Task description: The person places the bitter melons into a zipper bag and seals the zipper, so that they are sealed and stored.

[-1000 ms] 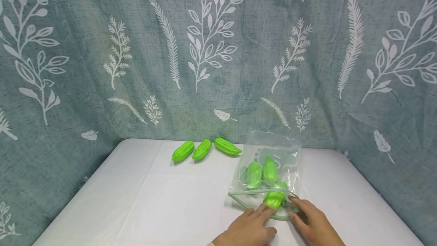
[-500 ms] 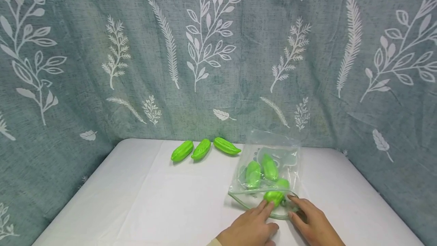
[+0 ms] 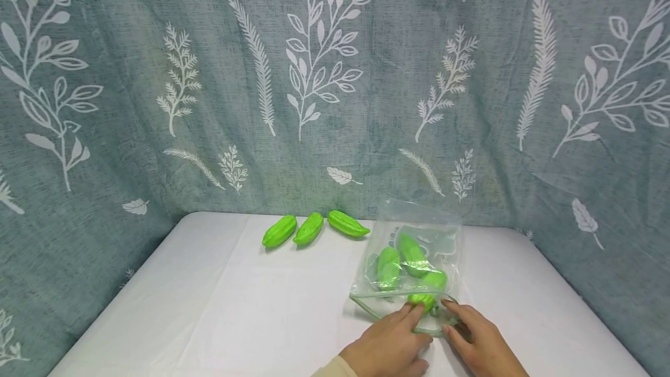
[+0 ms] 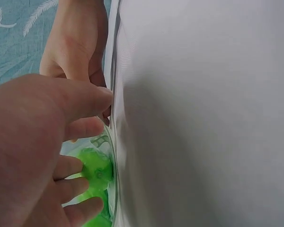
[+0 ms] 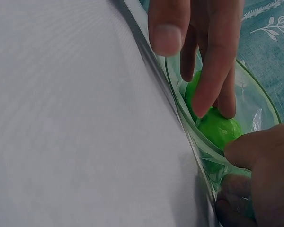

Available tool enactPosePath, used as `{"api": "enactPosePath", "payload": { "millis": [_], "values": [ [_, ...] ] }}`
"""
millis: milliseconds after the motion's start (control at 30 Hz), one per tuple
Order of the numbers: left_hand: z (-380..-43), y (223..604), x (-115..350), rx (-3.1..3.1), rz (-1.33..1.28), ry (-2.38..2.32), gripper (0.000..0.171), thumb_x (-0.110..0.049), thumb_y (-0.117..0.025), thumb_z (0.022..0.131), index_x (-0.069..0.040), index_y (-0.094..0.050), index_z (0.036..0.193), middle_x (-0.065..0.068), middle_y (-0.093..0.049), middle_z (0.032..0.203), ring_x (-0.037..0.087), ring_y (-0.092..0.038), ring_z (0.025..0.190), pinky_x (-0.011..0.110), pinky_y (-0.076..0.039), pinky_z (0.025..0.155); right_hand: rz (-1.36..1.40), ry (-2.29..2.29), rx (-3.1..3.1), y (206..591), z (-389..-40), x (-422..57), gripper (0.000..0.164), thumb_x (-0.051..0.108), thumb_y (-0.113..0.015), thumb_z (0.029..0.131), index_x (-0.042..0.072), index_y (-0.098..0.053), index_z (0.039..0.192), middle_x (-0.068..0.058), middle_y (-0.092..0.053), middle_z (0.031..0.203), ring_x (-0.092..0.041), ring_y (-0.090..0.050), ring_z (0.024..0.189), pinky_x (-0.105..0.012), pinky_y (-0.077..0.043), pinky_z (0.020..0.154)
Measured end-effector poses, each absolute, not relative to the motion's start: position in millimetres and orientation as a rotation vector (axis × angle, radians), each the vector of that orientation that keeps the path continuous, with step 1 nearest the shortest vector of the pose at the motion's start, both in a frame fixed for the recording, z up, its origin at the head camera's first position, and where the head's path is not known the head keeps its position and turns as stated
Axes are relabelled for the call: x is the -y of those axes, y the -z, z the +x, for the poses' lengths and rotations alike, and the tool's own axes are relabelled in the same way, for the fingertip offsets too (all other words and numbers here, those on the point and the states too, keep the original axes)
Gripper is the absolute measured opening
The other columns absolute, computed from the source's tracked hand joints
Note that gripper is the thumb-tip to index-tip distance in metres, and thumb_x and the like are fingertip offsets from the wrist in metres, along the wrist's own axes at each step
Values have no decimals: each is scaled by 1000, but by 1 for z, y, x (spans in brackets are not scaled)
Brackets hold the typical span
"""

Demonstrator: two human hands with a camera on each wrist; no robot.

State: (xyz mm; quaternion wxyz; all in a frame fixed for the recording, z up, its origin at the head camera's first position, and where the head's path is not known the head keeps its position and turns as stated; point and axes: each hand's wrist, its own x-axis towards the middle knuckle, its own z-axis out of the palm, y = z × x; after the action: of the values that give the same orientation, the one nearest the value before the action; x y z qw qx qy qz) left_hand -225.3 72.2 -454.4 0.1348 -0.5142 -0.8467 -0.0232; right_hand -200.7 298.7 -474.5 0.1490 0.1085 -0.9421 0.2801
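A clear zip bag (image 3: 452, 249) with a green-edged mouth lies on the table, its mouth facing the person. Two green ridged gourds lie deep inside it, and another green gourd (image 3: 433, 281) sits just in the mouth. The left hand (image 3: 389, 342) reaches into the mouth and its fairly straight fingertips press on that gourd's near end; in the right wrist view these fingers (image 5: 221, 61) touch the gourd (image 5: 220, 128). The right hand (image 3: 484, 339) holds the bag's right mouth corner, index finger at the upper lip and thumb at the lower, keeping the mouth spread.
Three more green gourds lie at the table's back edge: a left one (image 3: 280, 231), a middle one (image 3: 309, 229) and a right one (image 3: 348, 224). A white cloth covers the table (image 3: 251, 307). A blue-grey curtain (image 3: 314, 167) with white leaf prints hangs behind and at both sides.
The left hand has moved a little forward, pushing the gourd deeper into the bag. One inner gourd has shifted back and tilted left. The right hand stays in place.
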Motion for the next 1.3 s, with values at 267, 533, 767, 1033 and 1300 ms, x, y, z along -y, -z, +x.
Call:
{"api": "enactPosePath", "payload": {
  "millis": [267,533,767,1033,1300],
  "values": [
    [-229,453,-81,2533,-1466,66,34,-43,-61,97,-26,-70,125,13,-40,155,25,-37,142,32,-39,110,317,-780,2704,475,-201,-301,47,22,-73,93,9,-61,136,0,-65,120,-23,-63,110,-36,-56,86],
    [-232,453,-88,2604,-1409,94,42,-49,-58,97,-30,-64,135,6,-39,156,21,-36,143,31,-39,110,340,-770,2673,475,-200,-302,45,20,-74,92,9,-62,134,1,-65,119,-18,-64,104,-31,-56,82],
    [-237,451,-93,2635,-1396,134,50,-57,-57,95,-31,-61,138,5,-42,154,19,-40,140,27,-35,112,312,-772,2690,473,-200,-302,46,21,-75,91,10,-62,134,1,-65,118,-16,-65,102,-32,-56,82],
    [-242,448,-99,2688,-1360,236,49,-53,-61,95,-31,-61,139,1,-50,147,17,-49,132,30,-44,104,309,-833,2679,474,-200,-302,45,20,-74,92,9,-62,134,0,-65,117,-7,-64,95,-28,-56,77],
    [-247,450,-99,2772,-1328,378,50,-53,-57,97,-36,-53,145,0,-51,147,20,-52,130,36,-47,102,310,-784,2686,478,-201,-300,44,22,-73,93,10,-63,134,1,-65,119,-20,-64,106,-34,-56,84]
  ]
}}
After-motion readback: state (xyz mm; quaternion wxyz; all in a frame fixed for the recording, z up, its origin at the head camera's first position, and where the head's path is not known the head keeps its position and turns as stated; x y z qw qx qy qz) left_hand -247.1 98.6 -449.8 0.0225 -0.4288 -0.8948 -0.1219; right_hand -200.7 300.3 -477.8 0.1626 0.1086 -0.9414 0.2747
